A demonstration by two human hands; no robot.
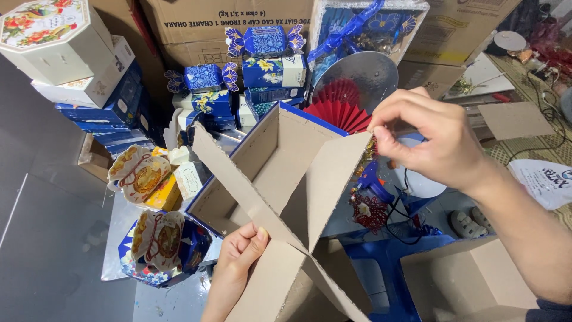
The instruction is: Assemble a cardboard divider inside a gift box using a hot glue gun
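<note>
Holding brown crossed cardboard divider [280,203], both hands

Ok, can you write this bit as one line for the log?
left hand: grips cardboard cross divider low | right hand: pinches its top corner | divider: over open box | behind: red paper fan

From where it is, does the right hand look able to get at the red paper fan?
Probably yes. The right hand pinches the cardboard divider beside the red paper fan, with nothing between, but it would have to let go first.

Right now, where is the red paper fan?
In the head view, the red paper fan sits upper middle, behind the cardboard divider, just left of the right hand.
</note>
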